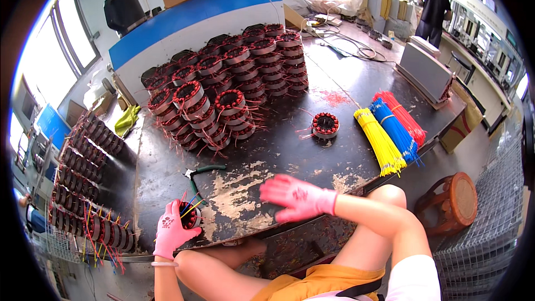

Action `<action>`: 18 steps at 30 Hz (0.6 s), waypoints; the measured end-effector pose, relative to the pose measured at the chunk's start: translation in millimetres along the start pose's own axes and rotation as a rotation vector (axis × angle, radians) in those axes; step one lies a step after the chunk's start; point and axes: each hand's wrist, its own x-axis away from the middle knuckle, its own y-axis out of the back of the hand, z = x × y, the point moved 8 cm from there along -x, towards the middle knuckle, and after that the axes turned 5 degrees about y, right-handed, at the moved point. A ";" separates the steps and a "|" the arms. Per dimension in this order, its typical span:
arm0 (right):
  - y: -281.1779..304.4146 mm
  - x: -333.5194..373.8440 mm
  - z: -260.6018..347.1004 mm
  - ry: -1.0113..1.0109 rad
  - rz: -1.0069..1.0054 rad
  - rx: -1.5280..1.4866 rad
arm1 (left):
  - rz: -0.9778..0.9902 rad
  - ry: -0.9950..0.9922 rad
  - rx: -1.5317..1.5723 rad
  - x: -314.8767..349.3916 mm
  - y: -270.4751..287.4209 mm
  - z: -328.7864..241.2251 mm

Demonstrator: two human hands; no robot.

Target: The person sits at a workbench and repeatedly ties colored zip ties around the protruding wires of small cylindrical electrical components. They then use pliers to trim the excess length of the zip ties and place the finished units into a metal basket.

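Note:
My left hand (171, 231), in a pink glove, grips a wound motor stator (192, 218) at the table's near edge. Blue and yellow wires stand up out of this stator. My right hand (298, 196), also gloved in pink, hovers over the worn table top with its fingers stretched out and nothing in them. Just beyond the held stator lie pliers with dark green handles (196, 181). A single stator with red windings (325, 125) rests farther back. To its right are bundles of yellow wires (380, 142), blue wires (394, 128) and red wires (402, 116).
Tall stacks of stators (223, 78) fill the table's back left, before a blue-topped panel (195, 8). More stators (92, 189) stand in rows at the left, some with coloured wires. A wooden stool (448, 203) is at the right. A person in black (433, 8) stands far off.

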 end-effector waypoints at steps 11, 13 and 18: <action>14.9 -49.6 -39.2 -0.040 -0.140 0.099 | -0.148 0.076 0.043 19.8 27.7 -0.3; 21.4 -34.3 -3.7 0.005 -0.062 0.050 | -0.282 0.020 0.048 33.8 43.8 0.7; 12.2 -3.6 1.3 -0.118 0.056 -0.038 | -0.389 -0.033 0.052 86.8 172.8 -13.2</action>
